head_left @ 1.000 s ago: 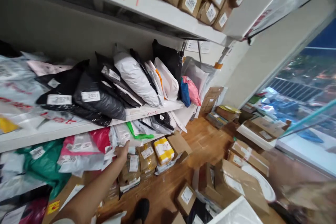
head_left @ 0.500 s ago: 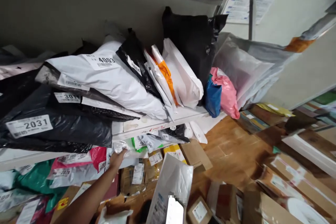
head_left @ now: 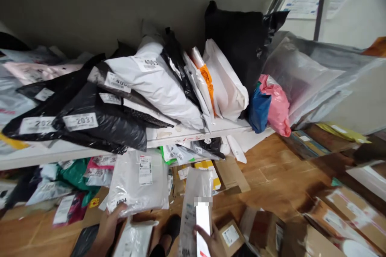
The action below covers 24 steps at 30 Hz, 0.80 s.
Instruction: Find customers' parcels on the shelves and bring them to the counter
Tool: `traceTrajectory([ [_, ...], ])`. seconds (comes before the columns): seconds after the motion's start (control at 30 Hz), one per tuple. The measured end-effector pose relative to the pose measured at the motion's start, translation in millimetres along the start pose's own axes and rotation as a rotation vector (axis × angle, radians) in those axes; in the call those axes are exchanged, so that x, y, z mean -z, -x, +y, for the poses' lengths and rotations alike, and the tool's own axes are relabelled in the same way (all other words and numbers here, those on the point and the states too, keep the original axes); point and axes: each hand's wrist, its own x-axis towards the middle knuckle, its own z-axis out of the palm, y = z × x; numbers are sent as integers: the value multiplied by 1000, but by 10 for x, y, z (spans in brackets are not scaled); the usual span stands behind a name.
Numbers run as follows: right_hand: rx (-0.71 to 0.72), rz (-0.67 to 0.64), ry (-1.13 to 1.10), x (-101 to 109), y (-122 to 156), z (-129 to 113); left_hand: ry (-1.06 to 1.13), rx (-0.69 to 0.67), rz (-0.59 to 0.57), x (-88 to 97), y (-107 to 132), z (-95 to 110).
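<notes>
My left hand (head_left: 109,221) grips the lower left corner of a flat white plastic mailer (head_left: 129,180), beside its 4004 mark. A printed label sits on the mailer's upper right part, and the mailer hangs in front of the lower shelf. At the bottom middle my right hand (head_left: 211,241) is closed round what looks like a phone (head_left: 202,225) with a glaring white face. Behind the phone, a long narrow white mailer (head_left: 189,204) is held in the same hand. Another pale wrapped parcel (head_left: 135,239) lies below the left hand's mailer.
The upper shelf (head_left: 171,132) bears several black and white parcels, a pink bag (head_left: 275,104) and a blue bag (head_left: 259,110). More parcels are underneath it. Cardboard boxes (head_left: 230,237) stand on the wooden floor (head_left: 265,168) at right. My foot (head_left: 172,227) shows below.
My left hand has drawn the white mailer off the lower shelf, down and toward me. The view has shifted left. Fingers of my right hand now show on the phone.
</notes>
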Motion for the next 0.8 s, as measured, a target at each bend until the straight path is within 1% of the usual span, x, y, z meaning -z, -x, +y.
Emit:
traceTrajectory([
  [0.07, -51, 33, -66, 172, 110, -69, 117, 71, -51, 240, 252, -41],
  [0.1, -77, 29, -101, 262, 183, -109, 161, 99, -71, 352, 386, -72],
  [0.17, -124, -20, -159, 442, 348, -175, 196, 130, -84, 551, 653, -159],
  [0.27, -198, -125, -277, 699, 639, -195, 227, 162, -99, 765, 1009, -331],
  [0.33, -222, -171, -384, 857, 868, -148, 251, 167, -135, 842, 1205, -448],
  [0.43, -259, -238, -496, 1083, 1261, -32, 283, 150, -217, 864, 1441, -600],
  [0.5, -288, -282, -538, 1223, 1532, 55, 300, 147, -271, 832, 1570, -687],
  [0.57, -276, -301, -568, 1345, 1782, 142, 309, 163, -322, 782, 1687, -768],
  [0.63, -214, -322, -584, 1443, 1996, 223, 305, 186, -381, 728, 1798, -847],
  [0.73, -84, -362, -569, 1543, 2249, 313, 288, 201, -467, 655, 1954, -954],
  [0.8, -12, -343, -560, 1588, 2384, 346, 280, 200, -503, 614, 2048, -1017],
])
